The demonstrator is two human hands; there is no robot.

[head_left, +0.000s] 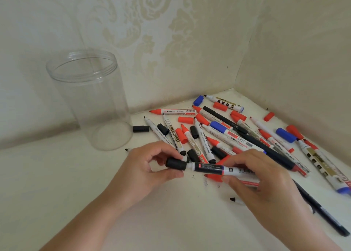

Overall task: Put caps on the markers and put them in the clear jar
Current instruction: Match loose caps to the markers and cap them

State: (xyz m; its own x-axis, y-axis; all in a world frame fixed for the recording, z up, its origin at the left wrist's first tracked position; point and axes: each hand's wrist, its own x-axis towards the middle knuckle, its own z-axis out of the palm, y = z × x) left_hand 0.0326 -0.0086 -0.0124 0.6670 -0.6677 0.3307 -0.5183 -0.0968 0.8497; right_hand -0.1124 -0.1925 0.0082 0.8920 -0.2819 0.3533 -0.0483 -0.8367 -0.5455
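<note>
A black marker (210, 168) lies level between my two hands, low in the middle of the view. My left hand (144, 169) pinches its black cap (176, 164), which sits on the marker's left end. My right hand (262, 182) grips the barrel's right part with fingers and thumb. The clear jar (91, 99) stands upright with nothing in it at the left, apart from both hands. Behind my hands lies a pile of several uncapped markers (224, 135) and loose caps in red (185, 120), blue (284, 135) and black (141, 128).
The white surface (76, 184) sits in a corner, with patterned walls (171, 42) close behind and to the right. A long dark pen (322, 212) lies at the lower right. A small black-tipped marker (236, 200) shows under my right hand.
</note>
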